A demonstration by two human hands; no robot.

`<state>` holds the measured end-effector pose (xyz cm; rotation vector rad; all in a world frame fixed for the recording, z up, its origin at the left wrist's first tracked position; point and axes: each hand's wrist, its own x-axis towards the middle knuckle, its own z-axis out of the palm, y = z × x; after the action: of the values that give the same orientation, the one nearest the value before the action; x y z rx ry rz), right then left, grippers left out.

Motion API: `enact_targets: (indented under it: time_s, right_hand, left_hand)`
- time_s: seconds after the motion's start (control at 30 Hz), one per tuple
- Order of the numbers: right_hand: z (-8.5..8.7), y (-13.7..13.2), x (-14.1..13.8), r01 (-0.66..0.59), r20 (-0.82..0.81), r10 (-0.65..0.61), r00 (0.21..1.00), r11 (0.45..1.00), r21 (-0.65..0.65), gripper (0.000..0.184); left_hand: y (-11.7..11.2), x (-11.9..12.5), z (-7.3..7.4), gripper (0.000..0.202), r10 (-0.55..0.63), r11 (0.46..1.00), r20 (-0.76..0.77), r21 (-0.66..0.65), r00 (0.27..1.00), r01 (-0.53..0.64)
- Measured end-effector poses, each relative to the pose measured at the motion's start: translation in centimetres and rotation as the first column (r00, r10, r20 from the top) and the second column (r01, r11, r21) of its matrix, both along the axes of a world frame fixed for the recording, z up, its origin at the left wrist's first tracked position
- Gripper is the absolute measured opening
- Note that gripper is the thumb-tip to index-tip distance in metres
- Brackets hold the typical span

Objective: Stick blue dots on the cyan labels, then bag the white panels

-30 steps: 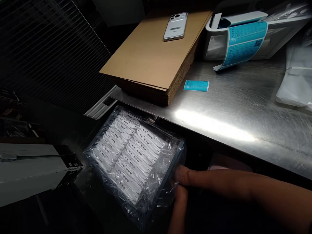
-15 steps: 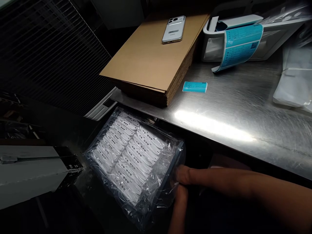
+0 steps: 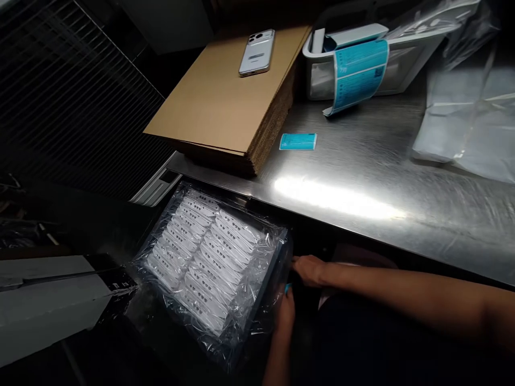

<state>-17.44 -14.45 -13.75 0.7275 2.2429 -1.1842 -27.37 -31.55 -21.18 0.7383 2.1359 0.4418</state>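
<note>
From the head view: a shallow dark-rimmed tray (image 3: 270, 279) wrapped in clear plastic film (image 3: 245, 316), packed with white perforated plastic parts (image 3: 205, 252) in two columns of slanted, overlapping rows. Film smooth over the parts, creased and glossy toward the edges. Tray low on a dark surface, below the front edge of a stainless steel table (image 3: 362, 166), just beside a white box (image 3: 44, 289) on the left.

Right hand (image 3: 309, 269) at the tray's right rim, fingers pressed together and curled against the film. Left hand (image 3: 285, 316) just below it, at the same rim nearer the lower corner, fingers bunched, a tiny teal scrap (image 3: 288, 288) at the fingertips; pinching or not, impossible to tell.

On the table, above the tray: a stack of flat cardboard sheets (image 3: 217, 102) under a pale smartphone (image 3: 256, 52), a white plastic bin (image 3: 322, 80) with a curling teal label strip (image 3: 358, 72), one loose teal label (image 3: 298, 141), and white plastic bags (image 3: 462, 123) at the right. Dark wire grille (image 3: 72, 96) off to the far left, beyond the table.
</note>
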Motion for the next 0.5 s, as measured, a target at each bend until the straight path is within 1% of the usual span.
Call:
enact_targets:
  time_s: [0.1,0.17,0.27,0.33,0.4,0.5]
  right_hand:
    - [0.5,1.5,3.4,0.081,-0.016,-0.082,0.996,0.995,-0.062,0.027]
    - [1.2,2.1,5.9,0.162,-0.073,-0.171,0.983,0.980,-0.113,0.026]
    - [2.3,2.3,9.5,0.275,-0.175,-0.314,0.933,0.937,-0.215,0.023]
    - [3.0,2.1,11.7,0.338,-0.233,-0.404,0.884,0.899,-0.279,0.021]
    - [3.6,1.9,13.7,0.382,-0.282,-0.479,0.831,0.861,-0.337,0.023]
    - [4.2,1.5,16.1,0.415,-0.337,-0.561,0.756,0.809,-0.416,0.028]
  left_hand:
    - [-0.3,-0.9,1.4,0.043,0.020,1.000,-0.014,0.010,1.000,-0.020]
    - [-0.3,-1.4,2.9,0.044,0.039,0.999,0.002,0.018,0.999,-0.039]
    - [-0.2,-1.4,5.4,0.041,0.081,0.997,0.050,0.015,0.995,-0.081]
    - [0.0,-0.7,7.2,0.040,0.103,0.995,0.121,-0.013,0.987,-0.102]
    - [0.4,0.4,9.1,0.042,0.117,0.993,0.220,-0.046,0.969,-0.109]
    - [1.6,2.5,12.1,0.045,0.119,0.993,0.342,-0.041,0.932,-0.112]
